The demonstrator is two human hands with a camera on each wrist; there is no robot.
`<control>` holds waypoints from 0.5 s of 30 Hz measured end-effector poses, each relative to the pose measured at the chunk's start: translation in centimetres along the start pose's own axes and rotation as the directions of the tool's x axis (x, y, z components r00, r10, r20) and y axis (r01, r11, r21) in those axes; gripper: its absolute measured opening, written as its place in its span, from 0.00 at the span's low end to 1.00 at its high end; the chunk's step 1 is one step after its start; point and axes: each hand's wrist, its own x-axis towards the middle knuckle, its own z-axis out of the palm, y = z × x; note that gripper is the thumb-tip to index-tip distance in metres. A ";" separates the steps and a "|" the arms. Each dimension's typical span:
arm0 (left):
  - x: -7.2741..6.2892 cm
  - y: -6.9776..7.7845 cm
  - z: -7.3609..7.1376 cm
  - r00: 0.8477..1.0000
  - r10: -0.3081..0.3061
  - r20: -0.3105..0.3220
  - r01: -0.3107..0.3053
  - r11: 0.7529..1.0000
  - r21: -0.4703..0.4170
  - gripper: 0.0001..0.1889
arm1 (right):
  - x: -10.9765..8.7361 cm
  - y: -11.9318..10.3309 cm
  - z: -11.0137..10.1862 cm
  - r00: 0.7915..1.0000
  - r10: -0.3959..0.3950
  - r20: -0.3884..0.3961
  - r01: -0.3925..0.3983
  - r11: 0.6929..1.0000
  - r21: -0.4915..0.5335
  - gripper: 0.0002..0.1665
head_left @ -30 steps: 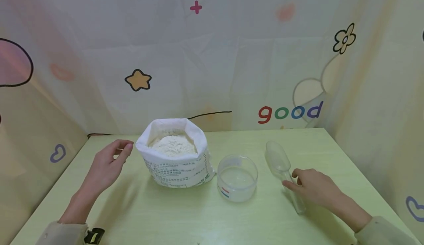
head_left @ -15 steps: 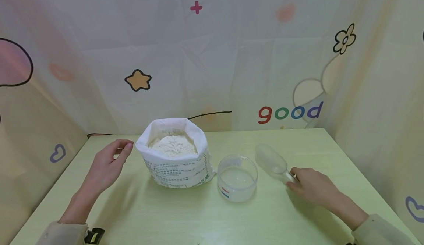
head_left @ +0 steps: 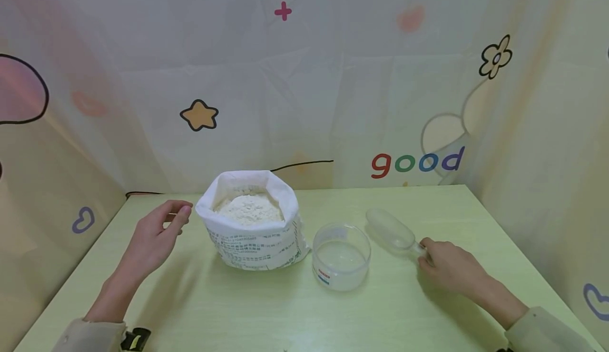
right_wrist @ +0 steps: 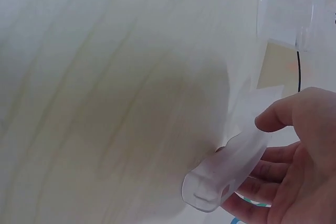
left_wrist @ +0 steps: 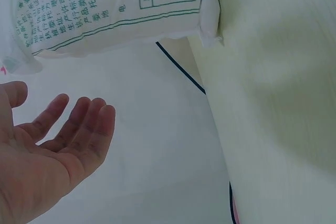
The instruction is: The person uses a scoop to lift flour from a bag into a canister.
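Note:
My right hand (head_left: 454,267) grips the handle of a clear plastic scoop (head_left: 391,229). In the right wrist view the thumb lies along one side of the scoop handle (right_wrist: 223,174) and the fingers curl round the other. The scoop's bowl points left, towards a clear round tub (head_left: 328,282); whether it touches the table I cannot tell. My left hand (head_left: 154,238) holds nothing, its fingers loosely bent beside a white printed bag (head_left: 257,249). White powder that looks like flour (head_left: 249,209) fills the bag, whose top is rolled down. The left wrist view shows a gap between fingers and bag (left_wrist: 115,14).
Everything stands on a pale wood-grain table (head_left: 285,315). A printed cloth (head_left: 304,103) hangs behind the table and along both sides. The tub stands between the bag and the scoop, close to the bag's right side.
My right hand has closed round the scoop's handle. The scoop has turned, its bowl swinging left towards the tub and its handle end towards my palm. The left hand stays in place.

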 end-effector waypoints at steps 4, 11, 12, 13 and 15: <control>0.0 0.5 -0.1 1.000 -0.026 0.017 0.027 0.994 -0.107 0.25 | 0.0 0.1 0.1 1.000 -0.007 -0.017 0.007 1.000 -0.002 0.17; 0.2 1.9 -0.7 0.996 -0.053 0.072 0.072 0.954 -0.291 0.26 | 0.0 0.4 0.2 0.999 -0.029 -0.029 0.029 1.000 0.003 0.09; 0.2 2.0 -0.8 0.995 -0.056 0.080 0.078 0.948 -0.307 0.27 | 0.0 0.4 0.1 0.999 -0.034 -0.032 0.034 0.999 0.003 0.09; 0.2 2.1 -0.8 0.994 -0.061 0.086 0.086 0.942 -0.323 0.27 | 0.1 0.4 0.1 0.999 -0.041 -0.034 0.041 0.999 0.003 0.09; 0.2 2.2 -1.0 0.993 -0.070 0.097 0.100 0.932 -0.348 0.28 | 0.1 0.5 0.1 0.998 -0.048 -0.036 0.048 0.999 0.008 0.09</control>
